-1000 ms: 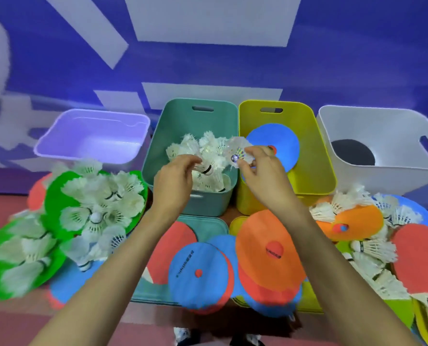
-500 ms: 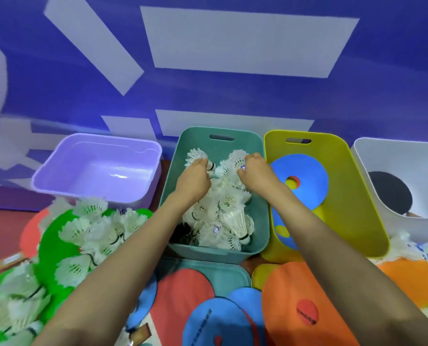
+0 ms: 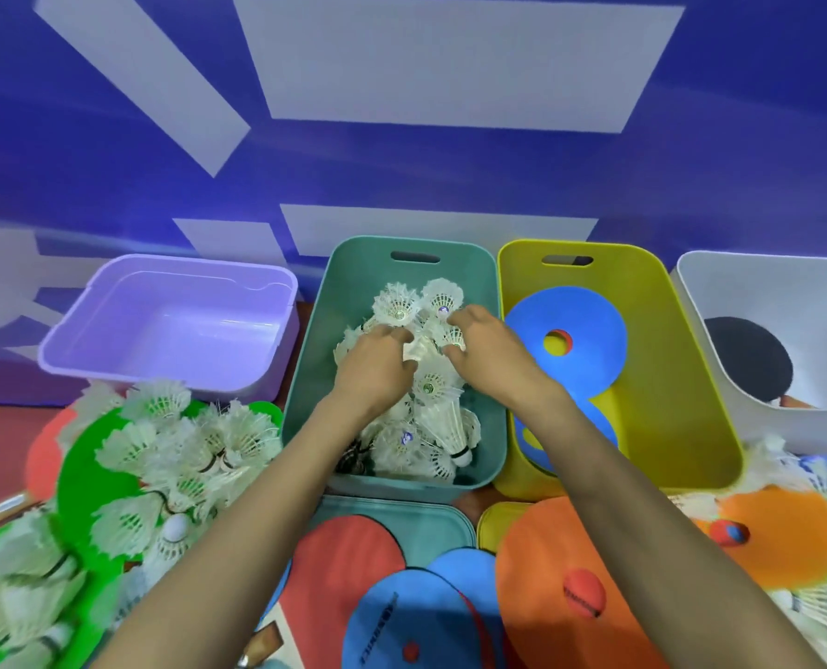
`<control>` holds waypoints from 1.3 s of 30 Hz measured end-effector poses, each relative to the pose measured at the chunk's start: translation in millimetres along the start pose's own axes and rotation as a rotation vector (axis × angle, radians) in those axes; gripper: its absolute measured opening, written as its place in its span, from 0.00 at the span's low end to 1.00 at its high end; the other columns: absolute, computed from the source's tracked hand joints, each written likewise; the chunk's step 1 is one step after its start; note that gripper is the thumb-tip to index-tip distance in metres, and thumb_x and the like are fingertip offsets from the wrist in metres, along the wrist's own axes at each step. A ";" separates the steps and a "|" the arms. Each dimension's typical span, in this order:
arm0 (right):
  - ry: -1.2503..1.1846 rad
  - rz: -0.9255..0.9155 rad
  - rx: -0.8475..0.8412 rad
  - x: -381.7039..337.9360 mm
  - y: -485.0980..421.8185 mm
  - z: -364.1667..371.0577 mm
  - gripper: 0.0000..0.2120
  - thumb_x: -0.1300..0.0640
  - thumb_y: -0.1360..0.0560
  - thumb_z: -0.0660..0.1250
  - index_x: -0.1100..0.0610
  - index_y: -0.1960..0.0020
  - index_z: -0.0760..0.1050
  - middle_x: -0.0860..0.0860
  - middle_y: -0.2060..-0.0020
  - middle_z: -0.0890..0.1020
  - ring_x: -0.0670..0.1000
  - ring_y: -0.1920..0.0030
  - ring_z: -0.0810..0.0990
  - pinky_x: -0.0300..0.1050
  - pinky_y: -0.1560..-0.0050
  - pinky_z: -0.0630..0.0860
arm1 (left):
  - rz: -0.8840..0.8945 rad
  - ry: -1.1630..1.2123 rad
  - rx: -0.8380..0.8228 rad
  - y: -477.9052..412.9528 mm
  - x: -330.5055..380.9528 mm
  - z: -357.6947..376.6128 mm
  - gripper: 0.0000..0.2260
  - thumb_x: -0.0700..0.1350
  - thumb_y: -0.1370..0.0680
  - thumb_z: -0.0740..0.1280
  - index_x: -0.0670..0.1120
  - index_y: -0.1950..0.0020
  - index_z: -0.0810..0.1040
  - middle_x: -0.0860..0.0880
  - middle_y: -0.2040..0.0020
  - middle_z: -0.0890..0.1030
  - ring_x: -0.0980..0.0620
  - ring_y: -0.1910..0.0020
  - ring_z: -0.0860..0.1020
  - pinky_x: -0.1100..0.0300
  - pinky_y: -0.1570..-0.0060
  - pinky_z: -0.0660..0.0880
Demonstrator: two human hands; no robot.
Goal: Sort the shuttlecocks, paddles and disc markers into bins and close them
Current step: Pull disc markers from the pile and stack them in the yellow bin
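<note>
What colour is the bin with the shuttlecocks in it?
It is a teal-green plastic bin, clearest in the head view.

Teal bin (image 3: 353,282) & purple bin (image 3: 170,325) smooth semi-gloss plastic; shuttlecocks (image 3: 433,383) feathery; blue disc marker (image 3: 580,321) matt, smooth.

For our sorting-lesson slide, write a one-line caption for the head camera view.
Left hand and right hand touch shuttlecocks in the teal bin, beside the yellow bin holding blue disc markers.
</note>
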State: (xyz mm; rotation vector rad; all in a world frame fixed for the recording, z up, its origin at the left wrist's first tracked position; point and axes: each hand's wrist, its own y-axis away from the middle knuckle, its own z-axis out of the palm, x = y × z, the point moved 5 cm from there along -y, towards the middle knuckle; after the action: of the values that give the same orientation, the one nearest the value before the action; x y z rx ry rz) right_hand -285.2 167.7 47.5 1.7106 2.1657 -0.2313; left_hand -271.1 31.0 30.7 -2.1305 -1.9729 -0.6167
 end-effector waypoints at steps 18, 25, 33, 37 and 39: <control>-0.244 0.004 0.428 146.3 251.9 -62.6 0.13 0.56 0.24 0.62 0.56 0.41 0.76 0.51 0.47 0.80 0.50 0.47 0.77 0.40 0.48 0.71 | 0.375 0.322 0.123 157.4 186.1 83.3 0.12 0.50 0.25 0.60 0.50 0.47 0.78 0.52 0.51 0.79 0.53 0.52 0.78 0.59 0.53 0.73; -0.189 0.218 0.317 242.9 280.1 -40.8 0.14 0.59 0.24 0.64 0.59 0.40 0.74 0.56 0.45 0.78 0.57 0.44 0.76 0.45 0.46 0.71 | 0.395 0.191 -0.139 147.8 252.9 169.9 0.13 0.42 0.24 0.64 0.46 0.39 0.76 0.48 0.41 0.76 0.48 0.41 0.74 0.57 0.41 0.70; -0.101 0.324 0.195 294.5 247.9 -28.9 0.19 0.63 0.25 0.63 0.60 0.34 0.70 0.58 0.37 0.70 0.60 0.36 0.66 0.50 0.37 0.64 | 0.442 -0.096 -0.375 112.0 316.0 230.5 0.25 0.36 0.22 0.57 0.42 0.25 0.57 0.42 0.24 0.55 0.42 0.28 0.58 0.53 0.32 0.60; -0.069 0.376 0.208 309.1 225.9 -31.0 0.21 0.61 0.27 0.65 0.58 0.34 0.69 0.57 0.37 0.70 0.59 0.36 0.64 0.49 0.36 0.63 | 0.494 -0.444 -0.333 89.3 326.1 251.0 0.22 0.41 0.20 0.56 0.44 0.26 0.57 0.47 0.26 0.58 0.43 0.32 0.62 0.50 0.40 0.67; 0.008 0.382 0.160 313.3 217.6 -27.2 0.21 0.58 0.27 0.65 0.58 0.34 0.70 0.57 0.37 0.70 0.59 0.36 0.64 0.51 0.37 0.64 | 0.473 -0.505 -0.321 82.3 329.0 255.5 0.22 0.40 0.21 0.58 0.43 0.27 0.58 0.46 0.29 0.61 0.43 0.34 0.63 0.51 0.43 0.68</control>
State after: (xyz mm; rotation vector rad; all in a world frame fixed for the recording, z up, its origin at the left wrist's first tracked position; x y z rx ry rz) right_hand -141.6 514.4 -26.4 2.1741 1.8184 -0.2989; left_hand -131.5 423.5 -51.6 -3.0614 -1.5228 -0.3463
